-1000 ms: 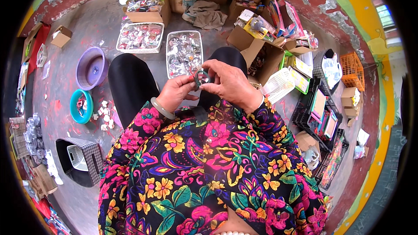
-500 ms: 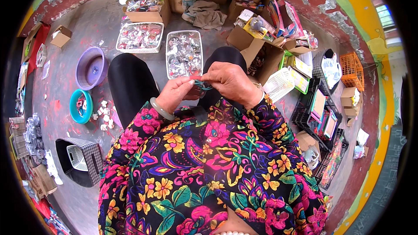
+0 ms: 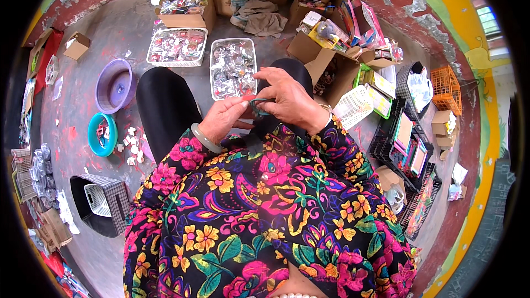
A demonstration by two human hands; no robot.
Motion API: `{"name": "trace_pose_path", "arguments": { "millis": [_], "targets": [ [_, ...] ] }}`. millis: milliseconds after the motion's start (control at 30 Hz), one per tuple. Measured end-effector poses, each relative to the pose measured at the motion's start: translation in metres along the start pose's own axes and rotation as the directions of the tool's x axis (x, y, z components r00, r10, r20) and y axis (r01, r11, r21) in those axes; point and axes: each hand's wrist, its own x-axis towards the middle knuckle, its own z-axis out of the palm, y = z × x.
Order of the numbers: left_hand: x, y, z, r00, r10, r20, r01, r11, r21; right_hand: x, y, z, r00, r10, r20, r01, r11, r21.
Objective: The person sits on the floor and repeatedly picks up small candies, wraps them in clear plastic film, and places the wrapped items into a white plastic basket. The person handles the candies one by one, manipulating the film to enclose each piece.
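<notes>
Where the purple basin (image 3: pixel 113 91) and turquoise basin (image 3: pixel 113 135) stand, toward the left edge of the floor (image 3: pixel 77 88), I note bare concrete. My left hand (image 3: pixel 221 118): thumb and forefinger pinched together on the left end of a dark green band (image 3: pixel 260 101). Band: off the floor, seen just below the white tray's (image 3: pixel 212 72) near right corner. Right hand (image 3: pixel 292 102): upper fingers spread, lower ones against the band; grip there, cannot tell.

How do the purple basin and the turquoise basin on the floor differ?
The purple basin looks larger; the turquoise basin looks smaller. The purple basin stands farther forward; the turquoise basin stands nearer the person. The turquoise basin holds small red and white pieces; the purple basin shows none. Both are round and open-topped.
</notes>
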Motion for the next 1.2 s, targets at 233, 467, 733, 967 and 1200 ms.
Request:
{"name": "trace_pose_path", "arguments": {
  "millis": [233,467,733,967,1200],
  "targets": [
    [0.002,-0.007,-0.001,1.0,-0.013,0.003,0.013,1.0,-0.009,0.005,0.0,0.006,0.977,-0.059,0.206,0.047,0.997,0.062],
    [0.0,0.001,-0.003,0.991,-0.047,-0.128,0.03,0.99,-0.135,0.007,-0.022,-0.022,0.994,0.055,0.098,-0.064,0.993,0.096],
    [0.003,-0.004,-0.005,0.992,-0.056,-0.111,0.036,0.983,-0.179,-0.002,-0.019,-0.008,1.0,-0.006,-0.004,0.006,1.0,-0.025],
    [0.004,-0.003,0.0,0.987,-0.062,-0.147,0.053,0.997,-0.064,0.0,-0.015,0.001,0.992,-0.05,-0.117,0.062,0.992,0.108],
    [-0.002,0.005,0.001,0.994,-0.094,-0.049,0.083,0.978,-0.189,-0.002,-0.012,0.0,0.988,-0.126,-0.093,0.128,0.992,0.01]
  ]
}}
